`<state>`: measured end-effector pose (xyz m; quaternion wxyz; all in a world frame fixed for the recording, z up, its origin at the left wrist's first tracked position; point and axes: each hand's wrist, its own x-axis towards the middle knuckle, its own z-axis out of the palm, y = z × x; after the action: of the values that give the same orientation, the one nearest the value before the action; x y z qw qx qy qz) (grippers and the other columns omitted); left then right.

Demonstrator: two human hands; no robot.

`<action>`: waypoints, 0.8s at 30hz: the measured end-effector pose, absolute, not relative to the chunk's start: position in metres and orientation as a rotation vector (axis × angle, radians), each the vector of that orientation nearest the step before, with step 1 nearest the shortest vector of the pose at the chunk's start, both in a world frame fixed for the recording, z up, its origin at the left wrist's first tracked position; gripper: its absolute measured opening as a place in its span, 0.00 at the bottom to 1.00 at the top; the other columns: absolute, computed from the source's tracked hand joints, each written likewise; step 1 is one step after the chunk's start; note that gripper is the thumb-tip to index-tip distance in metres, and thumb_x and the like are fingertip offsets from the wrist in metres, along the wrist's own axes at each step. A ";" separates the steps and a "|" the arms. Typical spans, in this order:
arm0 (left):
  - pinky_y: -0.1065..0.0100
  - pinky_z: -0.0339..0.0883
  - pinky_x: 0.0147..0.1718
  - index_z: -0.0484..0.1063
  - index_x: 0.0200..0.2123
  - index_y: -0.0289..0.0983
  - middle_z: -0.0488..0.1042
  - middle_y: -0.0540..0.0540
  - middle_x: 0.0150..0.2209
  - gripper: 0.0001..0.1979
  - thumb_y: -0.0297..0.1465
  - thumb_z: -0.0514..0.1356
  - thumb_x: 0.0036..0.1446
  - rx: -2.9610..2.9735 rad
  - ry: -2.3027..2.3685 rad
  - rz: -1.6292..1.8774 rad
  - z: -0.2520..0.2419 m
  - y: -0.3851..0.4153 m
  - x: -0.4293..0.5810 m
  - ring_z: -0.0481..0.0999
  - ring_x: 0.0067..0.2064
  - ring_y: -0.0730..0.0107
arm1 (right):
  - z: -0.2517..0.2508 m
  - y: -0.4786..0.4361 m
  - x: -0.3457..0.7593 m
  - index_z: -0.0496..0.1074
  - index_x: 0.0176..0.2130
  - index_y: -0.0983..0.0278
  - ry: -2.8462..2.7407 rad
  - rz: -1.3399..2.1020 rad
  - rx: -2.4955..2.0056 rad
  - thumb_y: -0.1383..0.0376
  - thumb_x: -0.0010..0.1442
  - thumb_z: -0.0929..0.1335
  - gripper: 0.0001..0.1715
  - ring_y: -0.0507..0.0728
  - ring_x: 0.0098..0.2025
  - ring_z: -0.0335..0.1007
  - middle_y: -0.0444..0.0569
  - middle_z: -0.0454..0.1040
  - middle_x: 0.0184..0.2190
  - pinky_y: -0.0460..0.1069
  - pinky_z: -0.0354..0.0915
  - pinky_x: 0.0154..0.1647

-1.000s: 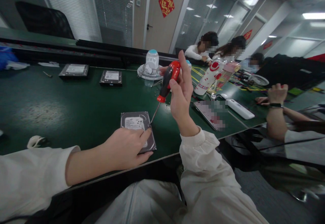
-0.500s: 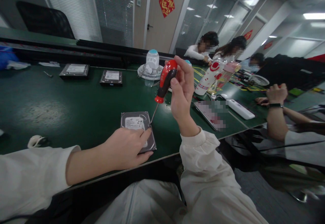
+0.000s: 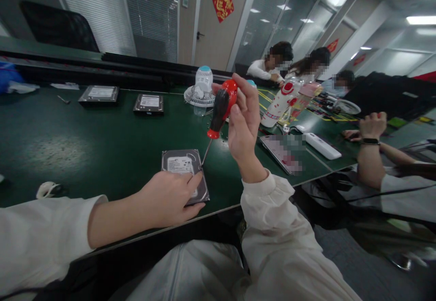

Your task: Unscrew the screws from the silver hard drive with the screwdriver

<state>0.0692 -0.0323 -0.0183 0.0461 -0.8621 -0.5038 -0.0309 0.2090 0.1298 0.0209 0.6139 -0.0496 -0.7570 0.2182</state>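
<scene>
A hard drive (image 3: 180, 163) with a white label lies flat on the green table near its front edge. My left hand (image 3: 173, 196) holds it down, fingers across its top and thumb along its near side. In my right hand (image 3: 245, 119) is a red and black screwdriver (image 3: 220, 110), gripped by its handle and tilted. Its shaft runs down to the drive's right edge, close to my left fingertips. The tip appears to touch there, though the screw itself is too small to make out.
Two more hard drives, one at far left (image 3: 99, 93) and one nearer (image 3: 149, 103), lie behind. A small white fan (image 3: 203, 82), a phone (image 3: 279, 153), a white bottle (image 3: 281, 105) and a white power strip (image 3: 322, 145) stand around. A co-worker's hand (image 3: 373, 126) is at right.
The screwdriver handle has turned about its axis: its black side has swung from right to left. My left hand and the hard drive stay put.
</scene>
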 end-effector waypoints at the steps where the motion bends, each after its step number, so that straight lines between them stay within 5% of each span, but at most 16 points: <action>1: 0.56 0.75 0.33 0.67 0.58 0.30 0.80 0.34 0.43 0.28 0.44 0.53 0.64 -2.634 -1.534 -0.092 -0.018 -0.032 0.069 0.81 0.40 0.49 | 0.021 0.130 0.209 0.58 0.59 0.49 -1.752 0.496 -0.115 0.45 0.65 0.58 0.26 0.58 0.61 0.69 0.46 0.68 0.57 0.61 0.68 0.63; 7: 0.57 0.75 0.33 0.66 0.59 0.29 0.79 0.33 0.44 0.29 0.44 0.52 0.64 -2.624 -1.533 -0.072 -0.019 -0.032 0.069 0.81 0.40 0.49 | 0.022 0.126 0.210 0.61 0.54 0.49 -1.631 0.345 -0.196 0.46 0.59 0.67 0.27 0.58 0.55 0.70 0.46 0.67 0.53 0.58 0.72 0.57; 13: 0.55 0.76 0.35 0.66 0.59 0.29 0.79 0.33 0.45 0.28 0.44 0.53 0.64 -2.644 -1.544 -0.088 -0.018 -0.032 0.069 0.81 0.41 0.48 | 0.023 0.123 0.209 0.57 0.56 0.48 -1.735 0.484 -0.133 0.44 0.64 0.60 0.25 0.59 0.59 0.69 0.47 0.69 0.53 0.61 0.68 0.61; 19: 0.55 0.76 0.34 0.67 0.59 0.30 0.79 0.34 0.44 0.28 0.44 0.53 0.64 -2.649 -1.567 -0.081 -0.016 -0.032 0.069 0.81 0.40 0.48 | 0.023 0.121 0.210 0.62 0.54 0.49 -1.618 0.315 -0.218 0.47 0.58 0.69 0.27 0.57 0.52 0.70 0.45 0.66 0.52 0.57 0.70 0.57; 24: 0.56 0.75 0.34 0.66 0.59 0.30 0.79 0.33 0.44 0.29 0.44 0.52 0.64 -2.636 -1.548 -0.082 -0.018 -0.033 0.069 0.81 0.40 0.49 | 0.022 0.128 0.209 0.59 0.58 0.50 -1.724 0.425 -0.164 0.43 0.64 0.58 0.27 0.59 0.61 0.67 0.46 0.67 0.57 0.61 0.67 0.63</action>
<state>0.0691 -0.0326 -0.0181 0.0417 -0.8613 -0.5056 -0.0267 0.2088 0.1276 0.0217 0.6281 -0.0716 -0.7523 0.1855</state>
